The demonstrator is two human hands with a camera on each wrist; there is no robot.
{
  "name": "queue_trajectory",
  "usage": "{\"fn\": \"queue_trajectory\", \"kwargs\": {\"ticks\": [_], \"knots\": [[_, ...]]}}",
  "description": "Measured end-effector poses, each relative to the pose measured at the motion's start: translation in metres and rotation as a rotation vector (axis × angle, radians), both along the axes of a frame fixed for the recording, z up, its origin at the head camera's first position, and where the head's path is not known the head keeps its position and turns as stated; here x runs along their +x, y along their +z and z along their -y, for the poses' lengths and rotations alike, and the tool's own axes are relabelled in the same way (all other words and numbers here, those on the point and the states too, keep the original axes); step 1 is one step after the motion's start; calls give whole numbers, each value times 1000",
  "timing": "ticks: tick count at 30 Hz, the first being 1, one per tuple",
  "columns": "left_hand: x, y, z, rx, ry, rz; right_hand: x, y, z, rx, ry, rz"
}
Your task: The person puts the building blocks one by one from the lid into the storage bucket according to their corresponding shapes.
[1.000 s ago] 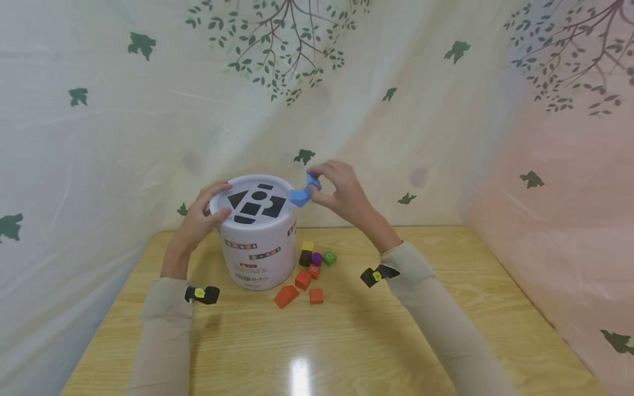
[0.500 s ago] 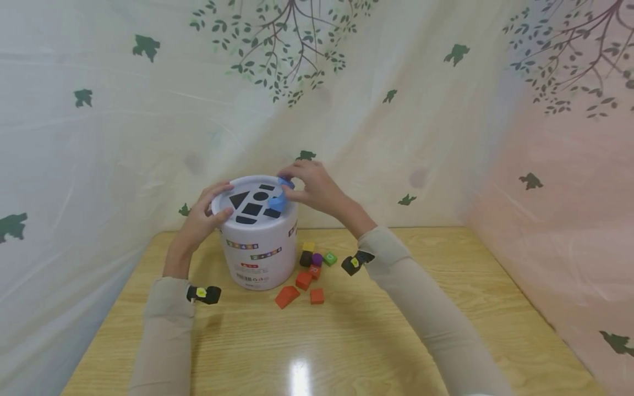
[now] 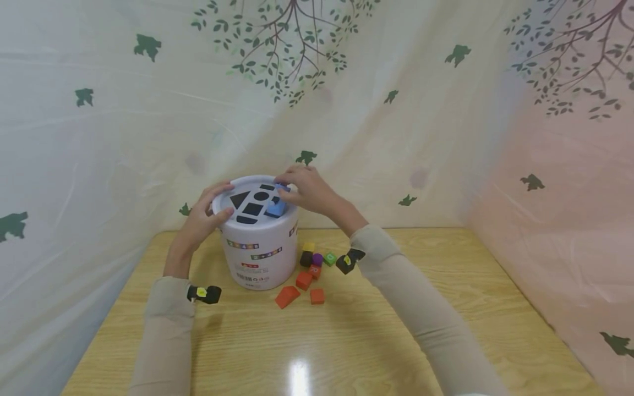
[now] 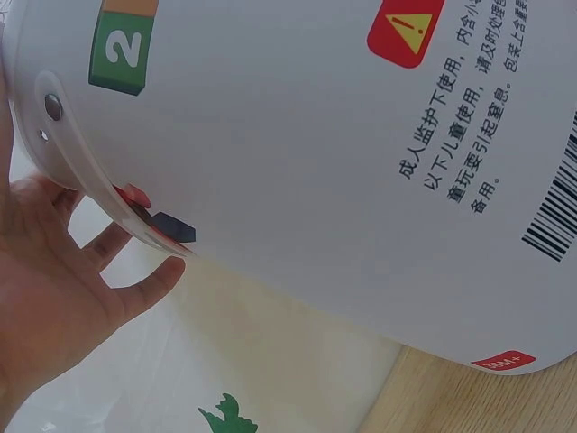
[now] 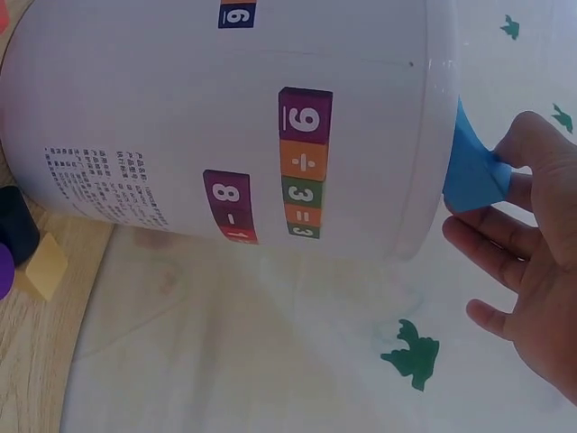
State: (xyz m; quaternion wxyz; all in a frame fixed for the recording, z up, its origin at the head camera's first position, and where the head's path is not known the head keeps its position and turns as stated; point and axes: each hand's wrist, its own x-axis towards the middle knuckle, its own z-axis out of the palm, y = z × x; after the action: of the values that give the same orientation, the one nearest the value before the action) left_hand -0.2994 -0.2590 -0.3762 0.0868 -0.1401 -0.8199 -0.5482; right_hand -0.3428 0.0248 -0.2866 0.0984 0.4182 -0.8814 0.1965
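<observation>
A white bucket (image 3: 257, 250) stands upright, its lid (image 3: 233, 217) cut with several dark shaped holes. My left hand (image 3: 198, 217) holds the lid's left edge, thumb on top and fingers over the rim. In the left wrist view the little finger hangs free beside the bucket's handle (image 4: 95, 185). With thumb and fingers, my right hand (image 3: 311, 190) pinches a blue arch-shaped block (image 3: 276, 208) at the lid's right side. The block overlaps the notched hole there; its lower part is hidden by the rim in the right wrist view.
Right of the bucket, on the wooden table (image 3: 396, 308), lie several red blocks (image 3: 304, 280), a green block (image 3: 329, 258), a purple piece (image 3: 317, 258), a black piece (image 3: 306, 258) and a yellow block (image 3: 308, 247). A leaf-printed curtain (image 3: 356, 137) hangs behind.
My right hand has carried the blue arch block leftward from beside the rim onto the lid, over the notched hole. The left hand stays on the rim.
</observation>
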Motion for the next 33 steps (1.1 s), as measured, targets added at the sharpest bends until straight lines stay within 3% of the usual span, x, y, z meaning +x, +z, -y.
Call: {"fn": "queue_trajectory", "kwargs": {"ticks": [16,33], "knots": [[2,1,-1,4,-7,-5,-1,-5,10,139,-28,32],[2,1,0,10,-10,-5,-4,-17,8,124,-31,-5]]}}
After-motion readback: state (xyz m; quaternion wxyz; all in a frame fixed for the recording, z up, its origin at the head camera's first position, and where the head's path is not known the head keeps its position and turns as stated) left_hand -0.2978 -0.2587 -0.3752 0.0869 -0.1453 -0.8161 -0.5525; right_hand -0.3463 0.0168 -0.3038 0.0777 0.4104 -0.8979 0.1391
